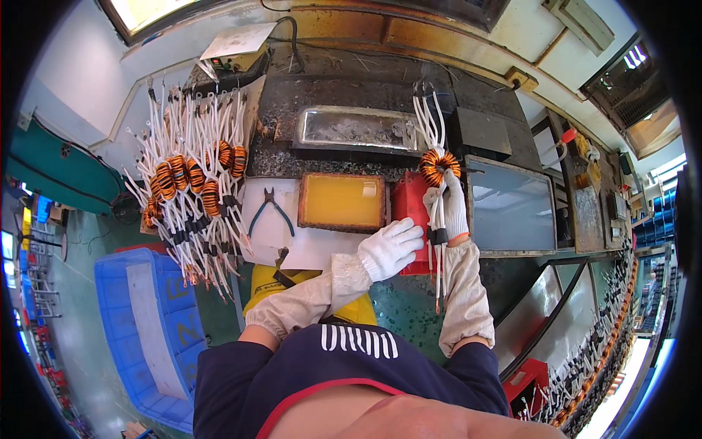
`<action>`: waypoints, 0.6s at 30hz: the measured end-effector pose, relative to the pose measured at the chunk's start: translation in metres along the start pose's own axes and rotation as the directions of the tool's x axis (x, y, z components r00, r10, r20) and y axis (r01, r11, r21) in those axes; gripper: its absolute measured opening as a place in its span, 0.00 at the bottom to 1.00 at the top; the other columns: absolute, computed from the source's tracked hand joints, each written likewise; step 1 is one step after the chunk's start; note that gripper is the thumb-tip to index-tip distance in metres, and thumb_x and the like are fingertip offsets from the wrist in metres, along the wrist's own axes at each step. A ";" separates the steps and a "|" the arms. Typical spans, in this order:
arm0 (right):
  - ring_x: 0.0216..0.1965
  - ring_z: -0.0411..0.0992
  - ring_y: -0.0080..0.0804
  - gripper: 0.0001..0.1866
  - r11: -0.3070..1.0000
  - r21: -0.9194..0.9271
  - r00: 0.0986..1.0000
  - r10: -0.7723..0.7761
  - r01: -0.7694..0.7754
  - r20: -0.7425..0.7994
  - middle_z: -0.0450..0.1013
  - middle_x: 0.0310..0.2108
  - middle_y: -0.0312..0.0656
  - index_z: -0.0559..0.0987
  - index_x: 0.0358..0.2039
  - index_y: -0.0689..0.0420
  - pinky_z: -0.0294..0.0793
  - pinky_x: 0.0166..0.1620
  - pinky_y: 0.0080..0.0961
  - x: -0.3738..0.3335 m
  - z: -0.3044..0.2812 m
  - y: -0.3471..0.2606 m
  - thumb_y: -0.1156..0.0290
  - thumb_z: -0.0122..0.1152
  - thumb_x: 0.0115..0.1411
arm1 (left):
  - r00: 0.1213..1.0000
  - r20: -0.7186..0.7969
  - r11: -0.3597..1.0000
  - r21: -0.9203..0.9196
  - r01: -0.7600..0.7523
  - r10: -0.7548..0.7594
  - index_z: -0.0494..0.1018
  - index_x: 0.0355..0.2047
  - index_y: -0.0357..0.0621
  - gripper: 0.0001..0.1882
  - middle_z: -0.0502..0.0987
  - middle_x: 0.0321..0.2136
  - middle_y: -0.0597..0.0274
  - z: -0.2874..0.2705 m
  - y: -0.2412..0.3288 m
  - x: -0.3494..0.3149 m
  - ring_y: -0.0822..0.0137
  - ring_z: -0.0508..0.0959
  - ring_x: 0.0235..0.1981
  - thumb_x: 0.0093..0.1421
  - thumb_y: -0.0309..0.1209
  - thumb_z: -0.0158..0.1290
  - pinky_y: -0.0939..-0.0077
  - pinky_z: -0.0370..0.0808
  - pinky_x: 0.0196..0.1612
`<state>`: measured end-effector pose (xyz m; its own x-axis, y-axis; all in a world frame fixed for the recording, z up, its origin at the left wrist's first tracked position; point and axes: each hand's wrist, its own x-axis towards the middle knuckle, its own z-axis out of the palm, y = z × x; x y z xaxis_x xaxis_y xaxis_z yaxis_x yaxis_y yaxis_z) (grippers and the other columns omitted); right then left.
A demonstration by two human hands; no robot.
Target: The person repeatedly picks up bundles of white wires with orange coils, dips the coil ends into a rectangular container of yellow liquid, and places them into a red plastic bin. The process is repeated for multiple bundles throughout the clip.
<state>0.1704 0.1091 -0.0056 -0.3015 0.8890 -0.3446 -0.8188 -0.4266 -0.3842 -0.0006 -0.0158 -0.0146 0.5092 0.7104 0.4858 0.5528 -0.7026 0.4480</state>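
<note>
The right hand (456,212), in a white knitted glove, is grasping a toroidal coil (426,167) with copper-orange winding, by its lower side and white leads. The upper leads point away from the person; the lower leads, with black sleeving, hang toward the body and partly hide the red box (409,208). The left hand (393,249), gloved too, is released, with fingers extended at the red box (if they touch it, I cannot tell).

Beside that box stands a tray (304,201) of yellow liquid, then cutting pliers (270,199) with dark green handles, lying on a white board (308,252). Behind the tray is a long metal pan (356,148) with greyish, crusted contents. To the right, a shallow grey tray (512,205) and a dark block (482,133) limit the space.

At the left, many similar coils (196,175) are heaped, their leads tangled. Below them is a blue crate (117,307), which bears large dark characters on its wall. The yellow seat (358,311) carries small dark print, too small to read. On the navy shirt (292,366) are white bar-like marks.
</note>
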 end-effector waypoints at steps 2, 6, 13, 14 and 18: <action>0.18 0.63 0.19 0.10 1.000 0.019 1.000 -0.006 0.005 0.008 0.62 0.21 0.31 0.72 0.42 0.50 0.67 0.22 0.17 -0.001 -0.001 0.000 0.59 0.56 0.66 | 1.000 0.000 1.000 -0.009 0.000 0.000 0.75 0.44 0.44 0.16 0.73 0.51 0.56 -0.003 0.002 0.001 0.55 0.68 0.57 0.54 0.33 0.56 0.61 0.67 0.60; 0.18 0.63 0.20 0.09 0.998 0.066 1.000 0.019 -0.019 0.004 0.63 0.20 0.31 0.73 0.39 0.49 0.70 0.23 0.20 0.004 -0.008 -0.005 0.60 0.58 0.65 | 1.000 -0.016 1.000 -0.009 -0.014 0.014 0.75 0.43 0.44 0.16 0.73 0.51 0.56 -0.009 0.004 0.004 0.54 0.69 0.56 0.54 0.33 0.55 0.61 0.69 0.58; 0.18 0.63 0.19 0.13 0.996 0.086 0.994 0.018 -0.028 0.112 0.62 0.18 0.32 0.71 0.43 0.48 0.67 0.22 0.18 -0.045 0.002 -0.002 0.55 0.56 0.65 | 0.830 0.355 0.541 -0.635 0.551 -0.429 0.73 0.50 0.44 0.19 0.77 0.46 0.55 -0.029 0.000 0.021 0.63 0.75 0.51 0.63 0.42 0.54 0.72 0.69 0.55; 0.18 0.63 0.19 0.13 0.996 0.088 0.992 0.023 -0.034 0.126 0.62 0.19 0.32 0.71 0.44 0.48 0.67 0.22 0.19 -0.051 0.001 0.000 0.56 0.55 0.65 | 0.819 0.303 0.496 -0.676 0.545 -0.487 0.73 0.51 0.44 0.20 0.77 0.48 0.57 -0.032 0.001 0.028 0.66 0.74 0.52 0.64 0.42 0.53 0.73 0.69 0.55; 0.17 0.61 0.18 0.13 0.998 -0.031 0.991 -0.058 0.062 0.117 0.64 0.21 0.32 0.71 0.44 0.50 0.66 0.23 0.19 -0.085 0.026 0.016 0.56 0.54 0.66 | 0.782 0.264 0.209 -0.871 0.445 -0.565 0.66 0.58 0.40 0.27 0.73 0.53 0.57 -0.033 0.006 0.050 0.68 0.70 0.55 0.65 0.44 0.53 0.73 0.66 0.58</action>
<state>0.1705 0.0309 0.0399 -0.3087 0.9256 -0.2189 -0.8205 -0.3755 -0.4310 0.0066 0.0143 0.0374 0.2599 0.9630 -0.0716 -0.2322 0.1343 0.9634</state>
